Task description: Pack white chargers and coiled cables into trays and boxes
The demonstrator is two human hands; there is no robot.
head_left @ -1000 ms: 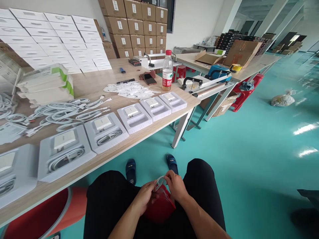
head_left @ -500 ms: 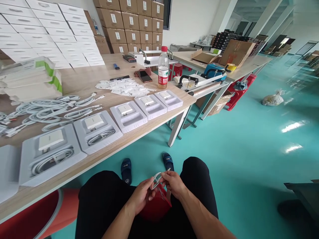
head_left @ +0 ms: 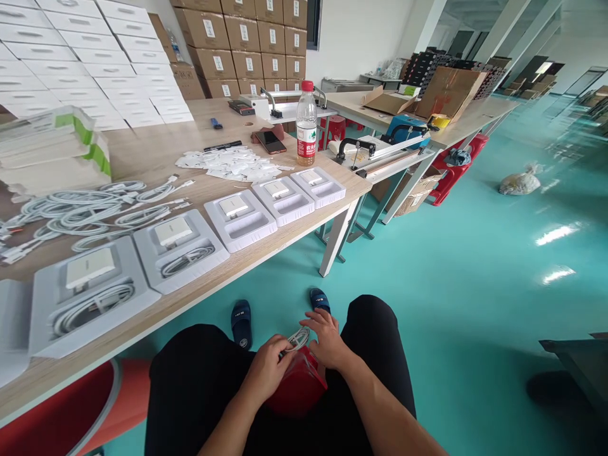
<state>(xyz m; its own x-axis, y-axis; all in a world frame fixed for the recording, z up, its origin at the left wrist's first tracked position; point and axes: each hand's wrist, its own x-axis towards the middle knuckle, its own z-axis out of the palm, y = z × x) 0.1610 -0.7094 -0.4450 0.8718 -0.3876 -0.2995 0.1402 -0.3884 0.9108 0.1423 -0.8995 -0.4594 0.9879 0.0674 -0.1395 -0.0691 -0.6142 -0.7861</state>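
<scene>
A white charging cable (head_left: 299,339) is wound into a small coil above my lap. My left hand (head_left: 270,367) grips the coil's near left side between thumb and fingers. Curved over its right side, my right hand (head_left: 327,339) has its fingers apart, close to the loops; whether a fingertip touches them is hard to see. Below both hands is the red seat (head_left: 298,389) between my thighs. On the table to the left, one white tray (head_left: 178,250) holds a charger and a coiled cable, as does the larger tray (head_left: 90,297) beside it.
Three trays (head_left: 241,218) toward the table's right end hold chargers with vacant cable slots. Loose cables (head_left: 95,212) lie behind the filled trays. A bottle (head_left: 306,126), a phone (head_left: 270,142) and paper slips (head_left: 232,163) sit farther back. A red bin (head_left: 128,399) stands under the edge.
The cable's loops are now gathered into a tighter coil. My right hand has loosened its pinch and spread its fingers above the coil. The view has shifted slightly.
</scene>
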